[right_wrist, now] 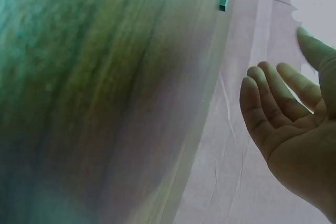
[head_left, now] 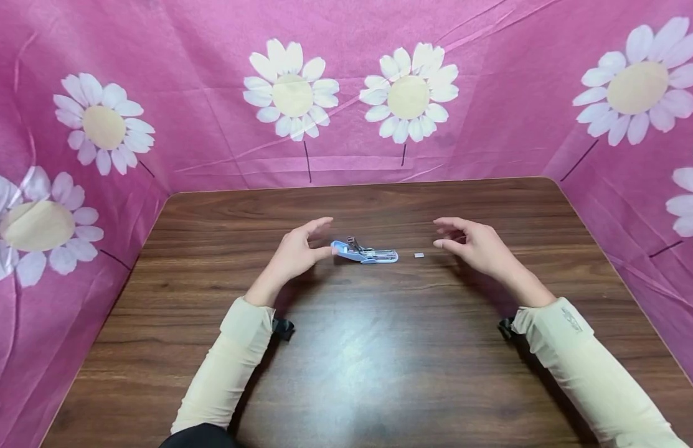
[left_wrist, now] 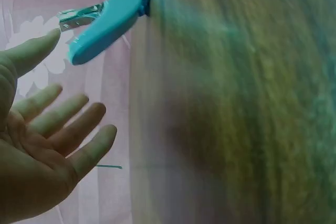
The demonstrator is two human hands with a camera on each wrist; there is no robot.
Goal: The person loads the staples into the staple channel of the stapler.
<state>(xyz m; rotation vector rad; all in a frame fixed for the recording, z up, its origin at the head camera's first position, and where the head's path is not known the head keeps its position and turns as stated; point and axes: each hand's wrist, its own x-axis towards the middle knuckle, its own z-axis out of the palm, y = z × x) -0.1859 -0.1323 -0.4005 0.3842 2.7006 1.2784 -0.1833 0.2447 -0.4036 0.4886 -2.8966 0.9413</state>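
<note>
Blue stapler [head_left: 373, 256] seen on the wood-grain table [head_left: 346, 373], near the middle of its width and toward the far side. Its blue top is swung back to the left and tilted up, so the long metal channel is exposed along the right part. A metal piece is raised near the joint.

Small grey block [head_left: 418, 255] noted flat on the table just beside the stapler's right end, a narrow gap left between the two.

Left hand [head_left: 297, 252] released: fingers relaxed and spread, palm turned inward. Its thumb is held at the stapler's left end; whether contact is made cannot be told. In the left wrist view the thumb tip is seen close by the stapler's metal part.

Right hand [head_left: 480, 246] also released, fingers loosely bent, thumb set apart from them. It is held to the right of the block, a clear gap left between.

Both forearms are covered by pale sleeves [head_left: 595, 367], and black straps [head_left: 283, 330] are worn at the wrists. The table is bordered at the far edge and both sides by pink cloth [head_left: 212, 124], printed with large white flowers [head_left: 292, 95] with yellow centres.
</note>
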